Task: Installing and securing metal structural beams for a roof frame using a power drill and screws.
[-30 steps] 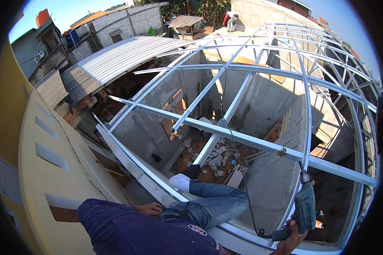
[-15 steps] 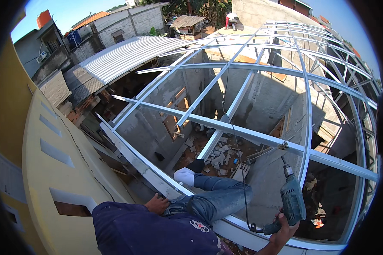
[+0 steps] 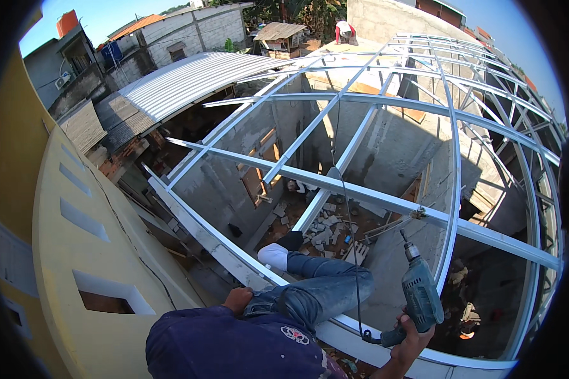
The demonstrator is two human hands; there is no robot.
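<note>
In my right hand (image 3: 413,336) is a green power drill (image 3: 423,295), gripped by its handle, its bit pointing up toward a silver metal beam (image 3: 385,198). A dark power cord (image 3: 358,278) runs from the drill's handle up across the beams. My left hand (image 3: 238,299) rests closed at the hip of my blue jeans (image 3: 325,289); whether its curled fingers hold anything is hidden. My leg stretches over the frame's edge, with the foot in a white and dark sock (image 3: 274,258) near a sloping beam.
Open roof framing spans a deep room with grey walls (image 3: 385,148); broken blocks (image 3: 325,230) litter its floor. A yellowish wall (image 3: 63,252) stands at left, a corrugated roof (image 3: 189,82) beyond. Another person (image 3: 344,31) bends at the far edge; someone (image 3: 294,186) is partly visible below.
My right hand and the drill have shifted slightly left. My left hand has moved up a little, its fingers now more curled. The far person has straightened somewhat.
</note>
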